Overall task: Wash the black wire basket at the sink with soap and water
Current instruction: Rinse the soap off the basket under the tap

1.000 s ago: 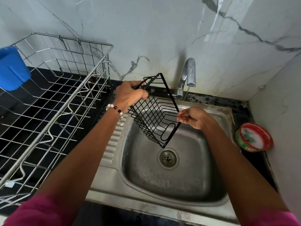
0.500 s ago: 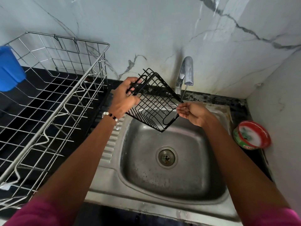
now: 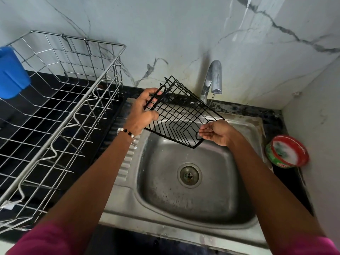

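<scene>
Over the sink (image 3: 217, 220), the black wire basket (image 3: 179, 115) is held tilted under the tap (image 3: 211, 80).
The left hand (image 3: 142, 112) grips its left end; the right hand (image 3: 216, 132), fingers straight, touches its right end.

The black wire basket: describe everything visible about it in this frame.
The black wire basket is a shallow rectangular tray of thin dark-coated wire with parallel bars and loop handles at both ends. It is held tilted above the sink, under the tap. The left hand grips one end; the right hand touches the opposite end.
</scene>
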